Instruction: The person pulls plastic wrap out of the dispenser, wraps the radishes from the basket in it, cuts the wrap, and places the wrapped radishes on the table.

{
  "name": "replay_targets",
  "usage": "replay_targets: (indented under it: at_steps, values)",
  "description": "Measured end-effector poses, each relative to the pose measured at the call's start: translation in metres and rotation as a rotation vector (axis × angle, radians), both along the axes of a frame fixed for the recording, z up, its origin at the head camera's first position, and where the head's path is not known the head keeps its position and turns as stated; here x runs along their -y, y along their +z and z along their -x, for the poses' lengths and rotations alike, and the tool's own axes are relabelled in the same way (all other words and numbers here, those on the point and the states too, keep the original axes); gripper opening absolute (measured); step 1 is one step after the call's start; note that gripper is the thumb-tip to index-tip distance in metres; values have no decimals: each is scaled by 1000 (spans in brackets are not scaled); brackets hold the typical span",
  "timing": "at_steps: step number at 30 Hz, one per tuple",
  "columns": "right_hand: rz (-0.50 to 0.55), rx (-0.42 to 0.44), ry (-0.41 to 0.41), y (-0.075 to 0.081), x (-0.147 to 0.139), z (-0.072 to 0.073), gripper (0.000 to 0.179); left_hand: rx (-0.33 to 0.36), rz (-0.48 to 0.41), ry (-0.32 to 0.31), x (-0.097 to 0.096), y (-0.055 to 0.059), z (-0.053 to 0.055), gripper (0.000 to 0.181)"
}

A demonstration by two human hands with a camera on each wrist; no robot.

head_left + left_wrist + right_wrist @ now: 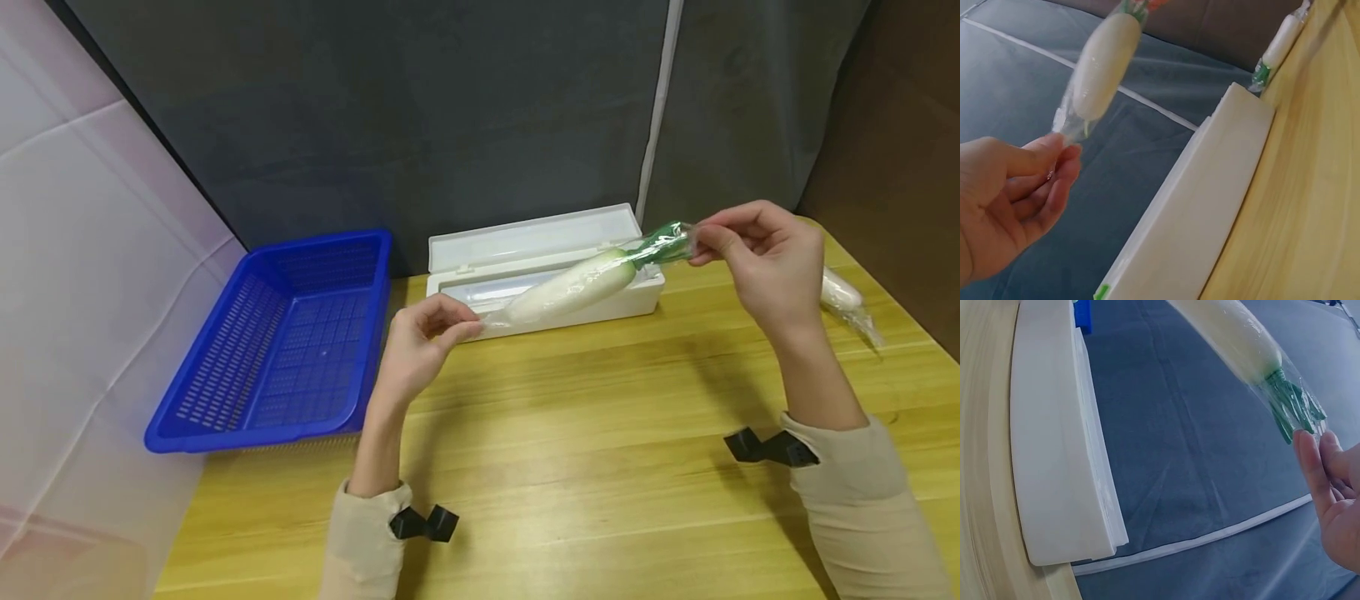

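A white radish [573, 290] with a green top, wrapped in clear plastic film, is held up in the air between both hands. My left hand [420, 346] pinches the twisted film at its white tip. At the green end, my right hand [776, 267] pinches the film between thumb and fingers. Behind and below the radish stands a long white box [592, 312] with its lid [536, 236] raised. In the left wrist view the wrapped radish [1105, 65] hangs above the left fingertips; the right wrist view shows its green leaves [1291, 403] under the film.
On the left is a blue plastic basket [318, 354] with slotted sides. A second wrapped radish [842, 293] lies on the wooden table [570, 467] at the right, partly hidden behind the right hand. Dark cloth [375, 117] hangs behind the box.
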State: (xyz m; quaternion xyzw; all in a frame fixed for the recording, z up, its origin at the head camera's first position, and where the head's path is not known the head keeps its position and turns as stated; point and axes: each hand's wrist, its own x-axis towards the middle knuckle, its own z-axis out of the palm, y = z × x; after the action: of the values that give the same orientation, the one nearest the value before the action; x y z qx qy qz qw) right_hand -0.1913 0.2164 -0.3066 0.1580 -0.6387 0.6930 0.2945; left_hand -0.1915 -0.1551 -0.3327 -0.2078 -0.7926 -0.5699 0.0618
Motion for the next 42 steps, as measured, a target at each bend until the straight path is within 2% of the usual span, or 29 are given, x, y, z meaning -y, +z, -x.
replay_targets:
  at_steps: [2, 8, 11, 14, 17, 21, 26, 34, 42]
  values:
    - [-1, -17, -1, 1, 1, -1, 13, 35, -46, -85, -1, -2, 1, 5]
    - [18, -51, 20, 2, 4, -4, 14, 174, -262, -357, -3, -3, 1, 6]
    - [51, -44, 33, 3, 6, -6, 12, 184, -313, -444, -4, -3, 0, 13]
    - [51, -40, 43, 4, 10, -9, 10, 194, -291, -483, -9, -4, -2, 26]
    - [43, -37, 55, 5, 13, -11, 9, 222, -213, -505, -20, -6, -5, 38]
    - [10, -35, 53, 4, 18, -13, 9, 254, -90, -540, -37, -11, -8, 43]
    - [-5, -31, 67, 3, 23, -14, 10, 225, 22, -558, -54, -18, -14, 45]
    - [-37, -26, 77, 3, 31, -16, 13, 137, 98, -426, -67, -20, -21, 48]
    - [-101, -75, 138, 1, 36, -17, 13, 124, 167, -363, -63, -18, -22, 42]
